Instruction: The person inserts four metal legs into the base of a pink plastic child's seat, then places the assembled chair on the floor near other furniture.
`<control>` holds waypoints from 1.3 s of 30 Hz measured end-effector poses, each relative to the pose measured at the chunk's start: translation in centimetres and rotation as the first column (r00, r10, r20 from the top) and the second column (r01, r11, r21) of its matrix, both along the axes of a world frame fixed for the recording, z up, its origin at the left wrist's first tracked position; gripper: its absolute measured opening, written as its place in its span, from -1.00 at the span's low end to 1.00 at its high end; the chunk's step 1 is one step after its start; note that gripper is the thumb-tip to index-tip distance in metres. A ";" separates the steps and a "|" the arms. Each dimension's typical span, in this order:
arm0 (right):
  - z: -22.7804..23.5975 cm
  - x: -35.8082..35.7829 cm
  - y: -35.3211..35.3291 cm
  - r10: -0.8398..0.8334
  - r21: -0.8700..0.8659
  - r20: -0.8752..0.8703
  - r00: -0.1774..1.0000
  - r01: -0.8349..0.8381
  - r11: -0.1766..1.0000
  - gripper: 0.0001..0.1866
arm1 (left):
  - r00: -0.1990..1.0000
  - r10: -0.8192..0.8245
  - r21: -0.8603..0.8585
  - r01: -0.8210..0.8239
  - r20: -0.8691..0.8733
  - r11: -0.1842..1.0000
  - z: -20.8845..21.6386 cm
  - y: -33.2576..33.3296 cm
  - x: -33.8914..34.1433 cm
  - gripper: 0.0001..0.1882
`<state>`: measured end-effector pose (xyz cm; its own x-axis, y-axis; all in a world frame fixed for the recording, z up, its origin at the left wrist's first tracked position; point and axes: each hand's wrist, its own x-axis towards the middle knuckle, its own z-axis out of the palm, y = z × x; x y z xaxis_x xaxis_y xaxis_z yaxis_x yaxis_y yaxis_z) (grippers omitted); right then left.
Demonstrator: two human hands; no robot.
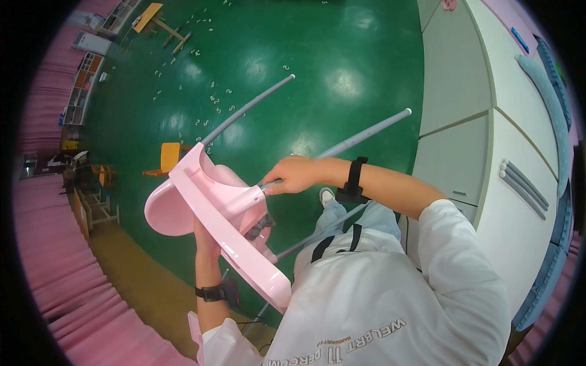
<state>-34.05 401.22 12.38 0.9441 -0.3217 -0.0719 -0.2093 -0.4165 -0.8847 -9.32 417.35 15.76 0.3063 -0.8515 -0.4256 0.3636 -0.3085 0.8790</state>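
A pink plastic high chair seat (229,201) is held tilted in front of my body. Its long pink rim lies close to my shirt. My right hand (292,174) is closed around a grey tube leg (366,133), close to the pink socket where the leg meets the seat. Another grey leg (250,108) with a white end cap points away from the far side. A third tube (323,233) runs across my thighs. Behind the pink rim, my left hand (206,235) holds the seat from its left side, its fingers mostly hidden. Dark straps (259,227) show inside the frame.
White cabinets (455,152) stand close on my right, with several grey tubes (525,189) lying on top. Small pale pieces are scattered over the green floor (342,36). An orange chair (163,160) stands to the left, and pink curtains (79,280) hang along that side.
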 end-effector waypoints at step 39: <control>2.9 3.3 5.4 -0.066 -0.291 0.000 0.998 0.064 0.954 0.03 | 0.996 -0.079 -0.037 0.078 -0.028 0.996 -0.6 0.6 3.5 -0.40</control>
<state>-30.80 406.60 15.28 0.9202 -0.3906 0.0254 -0.2520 -0.6410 -0.7250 -5.79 417.98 15.16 0.2258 -0.8871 -0.4025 0.3658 -0.3057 0.8791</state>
